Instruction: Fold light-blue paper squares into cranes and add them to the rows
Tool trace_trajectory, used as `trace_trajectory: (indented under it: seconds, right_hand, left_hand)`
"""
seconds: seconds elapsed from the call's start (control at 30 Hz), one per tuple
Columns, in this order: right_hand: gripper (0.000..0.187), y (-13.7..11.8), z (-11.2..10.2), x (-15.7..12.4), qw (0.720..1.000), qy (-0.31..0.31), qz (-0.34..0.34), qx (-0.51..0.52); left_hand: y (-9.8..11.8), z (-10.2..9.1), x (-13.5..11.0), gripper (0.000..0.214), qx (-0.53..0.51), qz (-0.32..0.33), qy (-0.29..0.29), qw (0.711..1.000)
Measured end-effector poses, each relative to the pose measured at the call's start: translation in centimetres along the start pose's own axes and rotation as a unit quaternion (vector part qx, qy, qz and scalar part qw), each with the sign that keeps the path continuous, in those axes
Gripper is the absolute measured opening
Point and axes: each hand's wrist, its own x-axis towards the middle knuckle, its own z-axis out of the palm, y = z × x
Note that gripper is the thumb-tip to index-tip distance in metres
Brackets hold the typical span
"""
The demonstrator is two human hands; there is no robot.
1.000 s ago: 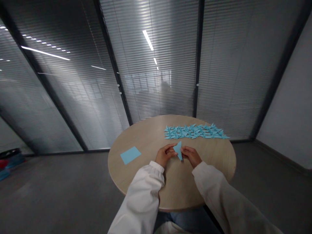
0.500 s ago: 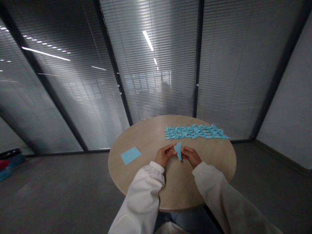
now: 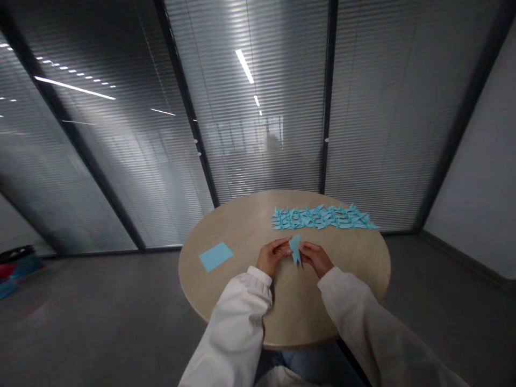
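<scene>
A small folded piece of blue paper (image 3: 295,247) is held up between my two hands above the table, its lower end split into two points. My left hand (image 3: 272,256) pinches its left edge with thumb and fingers. On the other side, my right hand (image 3: 317,258) grips the right edge, fingers bent. Past my hands lie rows of folded blue paper cranes (image 3: 322,217), packed close together. A flat blue sheet of paper (image 3: 216,256) rests to the left of my left hand, apart from it.
The round wooden table (image 3: 298,322) stands in front of me. Behind it rises a glass partition with blinds (image 3: 266,166). A white wall (image 3: 479,177) is at the right. On the floor at far left sit dark, red and blue items (image 3: 20,263).
The lower end of the folded paper has gone from a single point to two separated points. My hands have hardly moved, and the cranes and flat sheet stay where they were.
</scene>
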Motion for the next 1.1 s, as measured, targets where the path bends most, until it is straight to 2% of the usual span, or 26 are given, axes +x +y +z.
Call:
trace_trajectory:
  seconds: [0.17, 0.3, 0.6, 0.77, 0.97, 1.03, 1.1]
  right_hand:
    - [0.025, -0.05, -0.08, -0.02, 1.000, -0.012, 0.000, 0.000]
    - [0.024, -0.18, 0.00, -0.03, 1.000, -0.005, -0.004, -0.004]
    - [0.026, 0.29, -0.24, 0.35, 0.999, -0.006, -0.029, -0.024]
    - [0.025, 0.49, -0.35, 0.53, 0.999, -0.002, -0.025, -0.048]
    - [0.021, 0.62, -0.34, 0.78, 0.998, -0.003, -0.029, -0.064]
    - [0.024, 0.61, -0.21, 0.78, 0.998, 0.008, -0.030, -0.059]
    - [0.038, 0.51, -0.04, 0.67, 0.998, 0.017, -0.031, -0.058]
  left_hand:
    - [-0.01, 0.05, -0.01, 0.041, 0.014, 0.009, 0.020, 1.000]
    - [-0.04, 0.07, -0.05, 0.036, 0.058, 0.026, 0.055, 0.996]
    - [-0.01, 0.03, 0.00, 0.030, 0.139, 0.048, 0.089, 0.985]
    - [0.41, -0.15, -0.22, 0.024, 0.225, 0.092, 0.117, 0.963]
    - [0.67, -0.47, -0.36, 0.019, 0.302, 0.144, 0.124, 0.934]
    - [0.63, -0.51, -0.34, 0.019, 0.309, 0.151, 0.122, 0.931]
    - [0.59, -0.55, -0.33, 0.019, 0.313, 0.157, 0.119, 0.929]
